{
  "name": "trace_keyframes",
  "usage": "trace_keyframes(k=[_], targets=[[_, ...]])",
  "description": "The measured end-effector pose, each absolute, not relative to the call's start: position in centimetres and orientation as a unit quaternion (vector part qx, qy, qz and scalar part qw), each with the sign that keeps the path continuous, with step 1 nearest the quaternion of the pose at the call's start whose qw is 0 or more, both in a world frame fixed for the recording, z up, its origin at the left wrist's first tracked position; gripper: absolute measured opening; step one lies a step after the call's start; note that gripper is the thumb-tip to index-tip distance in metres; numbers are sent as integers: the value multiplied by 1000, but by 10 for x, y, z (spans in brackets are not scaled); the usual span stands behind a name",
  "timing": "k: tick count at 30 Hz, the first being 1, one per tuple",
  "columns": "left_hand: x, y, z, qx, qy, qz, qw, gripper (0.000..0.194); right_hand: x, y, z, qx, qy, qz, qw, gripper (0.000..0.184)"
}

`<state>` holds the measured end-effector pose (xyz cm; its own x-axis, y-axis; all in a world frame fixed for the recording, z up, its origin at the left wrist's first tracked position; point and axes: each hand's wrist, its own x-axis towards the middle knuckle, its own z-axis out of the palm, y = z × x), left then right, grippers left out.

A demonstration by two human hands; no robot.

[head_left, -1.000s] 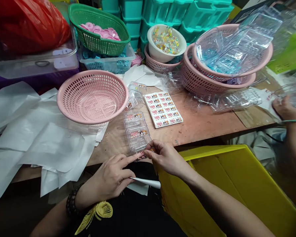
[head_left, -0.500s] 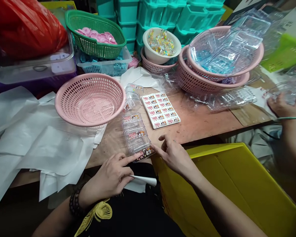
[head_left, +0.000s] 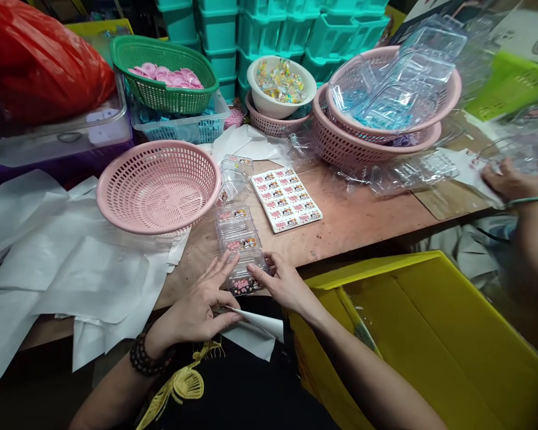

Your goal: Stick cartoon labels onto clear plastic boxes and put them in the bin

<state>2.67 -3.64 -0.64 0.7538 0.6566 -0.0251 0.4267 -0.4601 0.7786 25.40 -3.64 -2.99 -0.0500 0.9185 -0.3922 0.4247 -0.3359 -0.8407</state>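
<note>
A row of clear plastic boxes (head_left: 237, 227) with cat stickers runs down the table toward me. The nearest clear plastic box (head_left: 245, 276) is at the table edge, with a sticker (head_left: 244, 285) along its front. My right hand (head_left: 289, 288) grips this box at its right side, thumb on top. My left hand (head_left: 201, 307) pinches a curled sheet of white backing paper (head_left: 262, 328) below the box, while its other fingers reach over the box's left side. Beyond lies a stack of cat sticker sheets (head_left: 287, 200), right of the row.
An empty-looking pink basket (head_left: 159, 224) stands left of the boxes, above loose white papers (head_left: 94, 280). Pink baskets (head_left: 367, 149) with clear plastic parts stand at the back right. A yellow box (head_left: 421, 316) is below the table edge. At far right is another person's hand (head_left: 511, 182).
My right hand has moved left and closed on the nearest box. My left fingers have lifted from the sticker and spread further up the box. The paper stays pinched in my left hand.
</note>
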Motion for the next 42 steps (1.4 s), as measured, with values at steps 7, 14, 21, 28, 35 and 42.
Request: trace_keyframes(k=[7, 14, 21, 28, 35, 42], targets=[[25, -40, 18, 839, 354, 188, 368, 14, 265, -54, 32, -601, -634, 395, 285, 56], [19, -33, 21, 695, 444, 200, 529, 44, 268, -65, 51, -536, -655, 496, 196, 13], [31, -37, 17, 696, 409, 211, 552, 15, 264, -77, 54, -508, -819, 196, 182, 32], [37, -48, 13, 614, 382, 253, 643, 29, 256, -84, 41, -503, -784, 239, 274, 11], [36, -55, -4, 509, 420, 191, 727, 23, 263, -100, 17, -401, -850, -28, 341, 31], [34, -58, 10, 575, 417, 171, 683, 14, 271, -117, 15, -309, -878, -149, 335, 39]])
